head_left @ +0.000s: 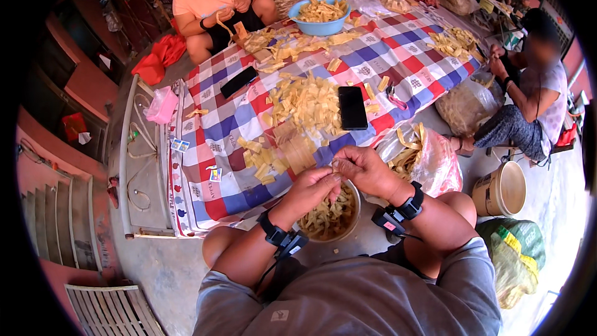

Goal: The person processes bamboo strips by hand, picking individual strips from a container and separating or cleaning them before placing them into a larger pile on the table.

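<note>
My left hand (317,188) and my right hand (354,168) meet with pinched fingers over a metal bowl (357,208) of soaked pale yellow strips (326,224). Whatever small pale piece is between my fingertips is too small to make out. Just beyond them, flat yellow strips and squares (301,102) lie heaped on a checked cloth (217,155), beside a black phone (353,107). To the right of my hands sits a clear and pink plastic bag (435,165) holding more yellow strips.
Two other people (208,6) (532,93) sit working at the cloth's far left and right, near a blue basin (320,25) of pieces. A bucket (497,190), sacks (510,261), a metal bed rail (127,168) and steps (62,224) stand around.
</note>
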A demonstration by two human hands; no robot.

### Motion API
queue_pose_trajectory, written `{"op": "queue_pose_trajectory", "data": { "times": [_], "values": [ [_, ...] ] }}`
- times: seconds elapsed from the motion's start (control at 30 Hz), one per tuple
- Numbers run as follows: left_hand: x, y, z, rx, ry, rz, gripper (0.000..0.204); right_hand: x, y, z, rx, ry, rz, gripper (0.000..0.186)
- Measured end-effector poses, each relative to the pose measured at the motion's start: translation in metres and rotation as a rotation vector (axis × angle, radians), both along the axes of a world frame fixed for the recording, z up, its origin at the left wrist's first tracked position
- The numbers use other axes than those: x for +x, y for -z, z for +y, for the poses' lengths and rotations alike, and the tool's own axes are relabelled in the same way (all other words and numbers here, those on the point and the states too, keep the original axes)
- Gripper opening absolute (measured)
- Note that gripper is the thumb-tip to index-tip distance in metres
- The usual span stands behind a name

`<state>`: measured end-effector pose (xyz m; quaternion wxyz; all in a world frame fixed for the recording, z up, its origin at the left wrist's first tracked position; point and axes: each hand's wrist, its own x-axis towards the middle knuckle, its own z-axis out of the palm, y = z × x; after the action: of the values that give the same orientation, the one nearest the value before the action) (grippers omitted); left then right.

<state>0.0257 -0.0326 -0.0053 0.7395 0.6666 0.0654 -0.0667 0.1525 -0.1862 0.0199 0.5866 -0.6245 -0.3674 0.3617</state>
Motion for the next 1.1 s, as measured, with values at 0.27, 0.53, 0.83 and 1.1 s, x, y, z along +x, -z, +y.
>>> {"op": "queue_pose_trajectory", "data": {
  "times": [0.27, 0.53, 0.83, 1.1],
  "values": [
    [0.003, 0.018, -0.006, 0.294, -0.13, -0.209, 0.016, -0.006, 0.009, 0.002, 0.103, 0.129, -0.223, 0.012],
    [0.007, 0.012, -0.008, 0.06, -0.321, -0.213, 0.017, 0.0, 0.011, 0.007, 0.108, 0.197, -0.237, 0.015],
    [0.006, -0.004, -0.001, -0.224, -0.447, -0.28, 0.022, -0.008, 0.026, 0.009, 0.023, -0.035, 0.016, 0.035],
    [0.004, -0.004, 0.008, -0.237, -0.474, -0.296, 0.021, -0.007, 0.023, 0.008, -0.083, -0.224, -0.068, 0.032]
  ]
}}
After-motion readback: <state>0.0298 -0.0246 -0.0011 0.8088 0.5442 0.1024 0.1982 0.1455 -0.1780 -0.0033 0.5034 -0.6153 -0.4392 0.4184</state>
